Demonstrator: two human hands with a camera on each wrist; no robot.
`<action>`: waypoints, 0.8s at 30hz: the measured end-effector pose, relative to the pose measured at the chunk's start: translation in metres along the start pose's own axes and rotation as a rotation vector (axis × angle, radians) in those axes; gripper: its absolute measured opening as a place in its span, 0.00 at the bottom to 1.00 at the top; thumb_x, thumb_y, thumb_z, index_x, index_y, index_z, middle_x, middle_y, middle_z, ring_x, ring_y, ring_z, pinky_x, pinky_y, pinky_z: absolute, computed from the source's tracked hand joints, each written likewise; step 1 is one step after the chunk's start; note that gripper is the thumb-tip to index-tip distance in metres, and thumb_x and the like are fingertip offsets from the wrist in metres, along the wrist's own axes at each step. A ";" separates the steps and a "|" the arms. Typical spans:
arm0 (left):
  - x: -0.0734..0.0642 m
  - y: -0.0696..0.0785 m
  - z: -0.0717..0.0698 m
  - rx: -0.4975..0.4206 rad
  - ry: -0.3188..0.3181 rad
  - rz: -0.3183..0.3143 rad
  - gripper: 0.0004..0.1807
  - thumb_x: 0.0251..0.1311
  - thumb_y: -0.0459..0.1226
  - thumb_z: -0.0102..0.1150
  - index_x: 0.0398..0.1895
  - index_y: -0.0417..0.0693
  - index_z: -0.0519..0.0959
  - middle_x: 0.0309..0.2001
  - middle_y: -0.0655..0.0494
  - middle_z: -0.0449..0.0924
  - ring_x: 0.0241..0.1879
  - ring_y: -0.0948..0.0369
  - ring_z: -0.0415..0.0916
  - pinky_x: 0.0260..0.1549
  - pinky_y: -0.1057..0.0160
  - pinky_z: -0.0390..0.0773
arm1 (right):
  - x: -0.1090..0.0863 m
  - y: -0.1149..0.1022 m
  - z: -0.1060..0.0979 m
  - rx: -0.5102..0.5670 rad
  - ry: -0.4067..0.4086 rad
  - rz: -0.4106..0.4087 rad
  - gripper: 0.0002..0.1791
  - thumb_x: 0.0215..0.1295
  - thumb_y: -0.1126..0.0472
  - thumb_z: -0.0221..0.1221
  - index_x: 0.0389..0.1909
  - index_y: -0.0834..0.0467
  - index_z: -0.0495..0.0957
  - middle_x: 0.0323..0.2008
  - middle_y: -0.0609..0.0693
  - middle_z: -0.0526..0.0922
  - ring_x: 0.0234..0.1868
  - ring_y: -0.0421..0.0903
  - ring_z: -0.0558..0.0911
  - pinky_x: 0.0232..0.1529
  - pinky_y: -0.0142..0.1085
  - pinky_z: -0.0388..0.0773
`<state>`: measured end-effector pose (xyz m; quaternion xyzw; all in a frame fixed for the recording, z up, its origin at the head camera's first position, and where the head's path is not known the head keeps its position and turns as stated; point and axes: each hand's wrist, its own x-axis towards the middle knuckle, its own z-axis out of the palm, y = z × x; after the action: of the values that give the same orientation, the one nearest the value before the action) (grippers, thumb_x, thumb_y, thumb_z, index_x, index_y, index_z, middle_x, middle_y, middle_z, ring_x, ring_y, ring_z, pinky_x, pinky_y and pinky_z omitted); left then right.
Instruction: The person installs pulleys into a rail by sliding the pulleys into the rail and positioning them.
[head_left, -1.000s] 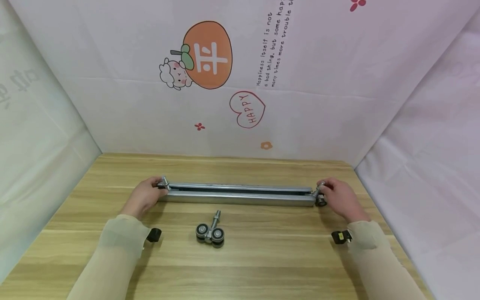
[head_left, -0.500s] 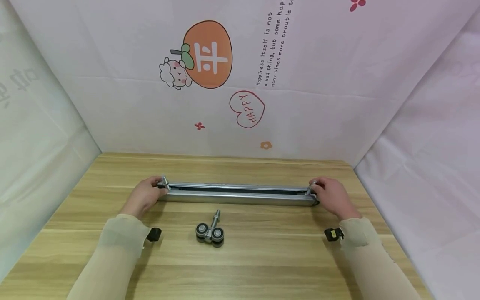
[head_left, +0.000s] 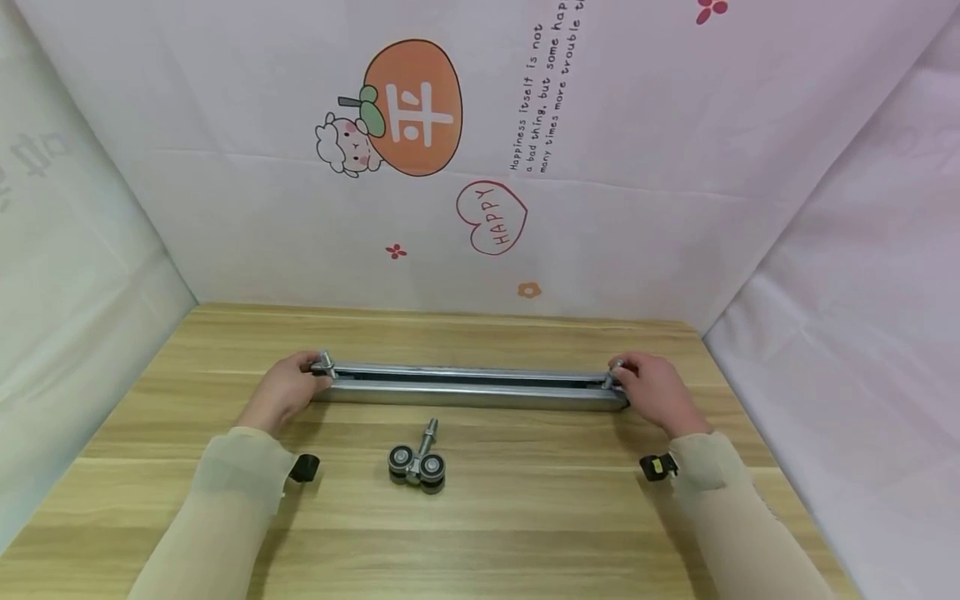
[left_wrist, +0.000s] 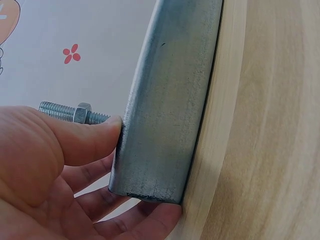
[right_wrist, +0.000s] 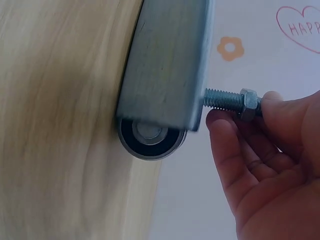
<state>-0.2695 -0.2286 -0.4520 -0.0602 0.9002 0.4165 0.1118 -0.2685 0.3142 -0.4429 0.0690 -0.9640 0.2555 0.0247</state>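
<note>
Where a pale backdrop (head_left: 645, 167) is hung behind a wood-grained tabletop (head_left: 525, 533), an orange fruit drawing (head_left: 412, 108) and a red heart (head_left: 491, 218) are printed on the cloth. A long metal rail (head_left: 472, 397) is laid crosswise on the far part of the tabletop, with its slot turned upward. Both forearms are covered by pale sleeves (head_left: 202, 533). The rail's left end is gripped by the left hand (head_left: 288, 387): the thumb is pressed to the slotted edge, the fingers are curled about the open end, and they are parted only by the metal. At the opposite end, the right bolt (right_wrist: 223, 99) is pinched by the right hand (head_left: 660, 392), whose thumb and bent fingers are almost closed. A loose roller trolley (head_left: 417, 468) is seen on the nearer side of the rail, apart from it, with its threaded stem pointed toward it. Beside the left thumb, the left bolt (left_wrist: 57, 111) is stood up from the slot; whether it is touched by the fingers cannot be told. A dark-ringed wheel (right_wrist: 150, 149) is partly exposed at the rail's right end. A hex nut (right_wrist: 248, 104) is threaded on each bolt.
</note>
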 end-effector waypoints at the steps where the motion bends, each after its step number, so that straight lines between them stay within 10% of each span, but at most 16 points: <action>1: 0.000 0.000 0.000 -0.003 -0.001 -0.002 0.35 0.70 0.40 0.57 0.75 0.35 0.58 0.70 0.29 0.59 0.67 0.36 0.59 0.61 0.39 0.63 | 0.001 -0.003 0.001 -0.002 -0.002 -0.006 0.16 0.78 0.59 0.49 0.55 0.64 0.79 0.47 0.60 0.83 0.44 0.54 0.80 0.46 0.53 0.75; 24: 0.000 -0.001 -0.001 0.005 0.004 -0.005 0.35 0.70 0.40 0.57 0.75 0.36 0.58 0.69 0.29 0.59 0.66 0.36 0.59 0.61 0.39 0.63 | 0.016 -0.056 0.030 0.020 -0.018 -0.029 0.12 0.76 0.62 0.53 0.49 0.62 0.81 0.42 0.55 0.83 0.40 0.50 0.78 0.44 0.48 0.76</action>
<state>-0.2698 -0.2300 -0.4522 -0.0632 0.9012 0.4140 0.1111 -0.2762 0.2490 -0.4405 0.0856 -0.9605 0.2643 0.0188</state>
